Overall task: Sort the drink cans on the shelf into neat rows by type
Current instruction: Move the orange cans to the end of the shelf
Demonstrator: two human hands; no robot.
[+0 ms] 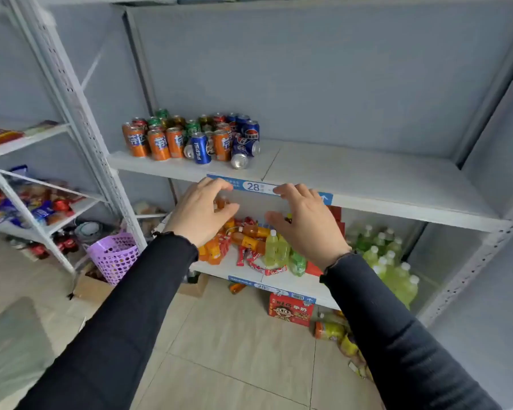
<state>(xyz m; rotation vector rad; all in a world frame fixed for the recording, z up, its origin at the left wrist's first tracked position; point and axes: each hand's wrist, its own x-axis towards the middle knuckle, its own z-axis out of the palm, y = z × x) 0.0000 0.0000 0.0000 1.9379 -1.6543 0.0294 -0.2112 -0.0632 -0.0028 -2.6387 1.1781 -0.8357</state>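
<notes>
1. Drink cans: clustered unsorted at the left end of the shelf; orange, blue, green and red types mixed, most upright.
2. Tipped blue cans: lying on their sides at the cluster's right front; likely to roll if nudged.
3. Left hand: raised just below the shelf edge, fingers loosely curled and spread, holding nothing.
4. Right hand: alongside, fingers likewise spread and empty, tips near the blue shelf label.
5. Judged posture: both hands poised for reaching up into the cluster; sorting not yet begun.
6. Bare right portion of shelf: room for rows.
</notes>
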